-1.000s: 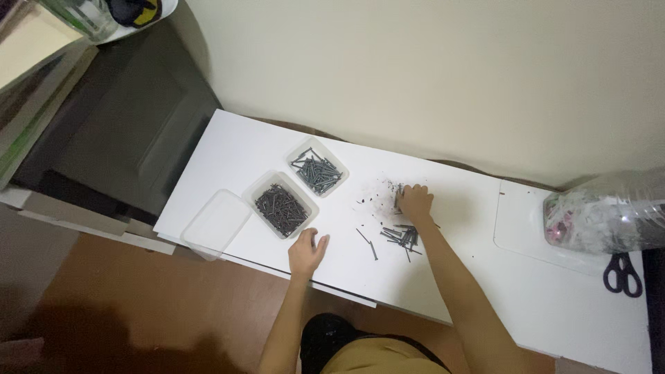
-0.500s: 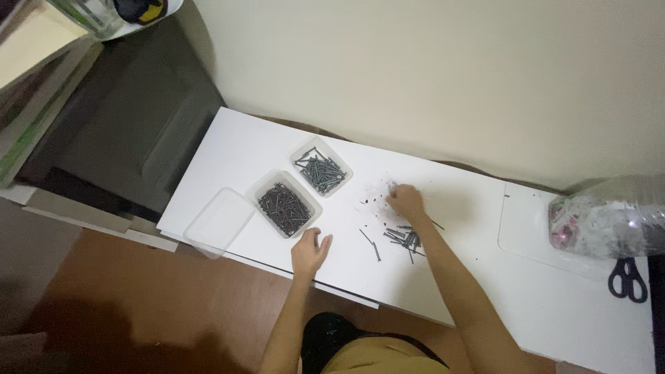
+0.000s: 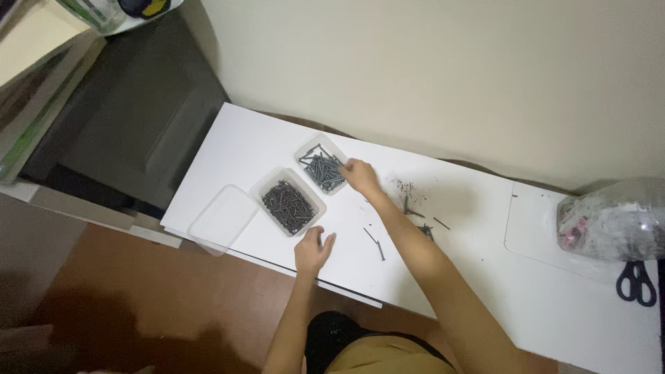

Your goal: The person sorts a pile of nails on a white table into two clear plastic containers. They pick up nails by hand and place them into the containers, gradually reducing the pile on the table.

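While the right hand (image 3: 360, 176), fingers pinched at the far tray (image 3: 321, 163) of screws (image 3: 322, 172), should release low inside, the left hand (image 3: 313, 251) rests loosely open beside the near tray (image 3: 288, 201).

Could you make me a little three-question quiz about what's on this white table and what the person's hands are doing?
1. True or false: the right hand is at the edge of the farther clear plastic tub of dark screws.
2. Which tray holds no screws? A) the nearer clear plastic tub of dark screws B) the clear plastic tray at the table edge
3. What black-handled tool lies at the right end of the white table?

Key
1. True.
2. B.
3. Black-handled scissors, beside a crumpled clear plastic bag. The left hand rests on the table's near edge; loose dark screws lie scattered.
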